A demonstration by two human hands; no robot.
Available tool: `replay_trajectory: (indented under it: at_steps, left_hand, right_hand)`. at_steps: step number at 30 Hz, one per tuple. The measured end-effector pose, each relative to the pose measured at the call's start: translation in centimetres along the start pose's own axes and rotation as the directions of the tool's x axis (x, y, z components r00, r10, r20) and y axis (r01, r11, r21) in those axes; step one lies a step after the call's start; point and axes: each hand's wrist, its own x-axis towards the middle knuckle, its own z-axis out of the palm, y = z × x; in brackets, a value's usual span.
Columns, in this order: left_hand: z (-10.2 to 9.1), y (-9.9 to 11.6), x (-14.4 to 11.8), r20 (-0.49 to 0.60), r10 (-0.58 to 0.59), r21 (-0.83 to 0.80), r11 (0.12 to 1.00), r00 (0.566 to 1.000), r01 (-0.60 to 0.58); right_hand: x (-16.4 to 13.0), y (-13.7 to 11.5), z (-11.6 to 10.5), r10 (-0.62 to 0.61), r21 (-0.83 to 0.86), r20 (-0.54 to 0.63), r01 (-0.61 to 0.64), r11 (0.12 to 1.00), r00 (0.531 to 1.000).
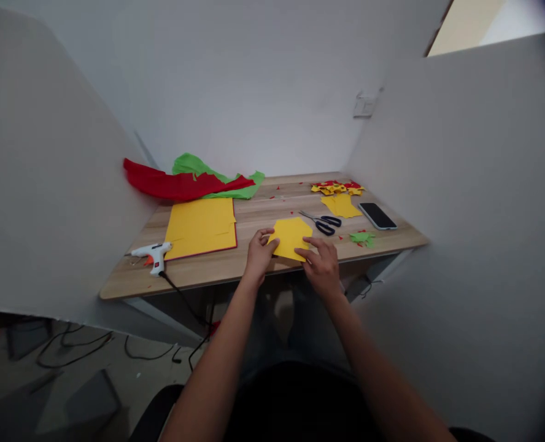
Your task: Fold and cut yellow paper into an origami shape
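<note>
Both hands hold a yellow paper cutout (291, 236) with several straight edges, above the front of the table. My left hand (258, 250) pinches its left edge, thumb on top. On the opposite side, my right hand (321, 265) grips the right edge between thumb and fingers. Just beyond the cutout lie dark-handled scissors (324, 223), their blades pointing to the back left. Larger yellow sheets (201, 227) rest to the left on something with a red edge.
A white glue gun (153, 255) with a black cord lies at the table's left front. Red (180, 185) and green (194, 164) crumpled sheets sit behind. Rightward are yellow pieces (341, 205), red-and-yellow cutouts (334, 187), green scraps (363, 239) and a phone (377, 216). Walls enclose the table (272, 205).
</note>
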Motion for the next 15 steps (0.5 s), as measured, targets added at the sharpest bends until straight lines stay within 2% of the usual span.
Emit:
replay_trajectory:
  at_steps: [3,5,7,10,15]
  left_hand:
    - [-0.1,-0.6,2.1,0.011,0.069,0.216,0.974,0.998,-0.070]
    - [-0.6,-1.0,2.2,0.039,0.133,0.359,0.923,0.990,-0.138]
    - [-1.4,-1.4,1.2,0.127,0.174,0.468,0.858,0.976,-0.214]
    - [-2.6,-2.0,-0.9,0.313,0.167,0.553,0.768,0.935,-0.322]
    - [-3.9,-2.8,-2.7,0.441,0.129,0.634,0.655,0.888,-0.410]
  right_hand:
    - [0.4,2.2,1.7,-0.117,0.011,0.160,0.117,0.993,0.980]
    - [0.5,3.4,2.7,-0.161,0.060,0.251,0.151,0.987,0.954]
    - [0.4,4.3,3.3,-0.199,0.112,0.329,0.172,0.979,0.923]
    - [0.3,5.1,3.2,-0.223,0.178,0.399,0.164,0.970,0.889]
    - [0.6,5.1,2.9,-0.139,0.190,0.428,0.061,0.980,0.893]
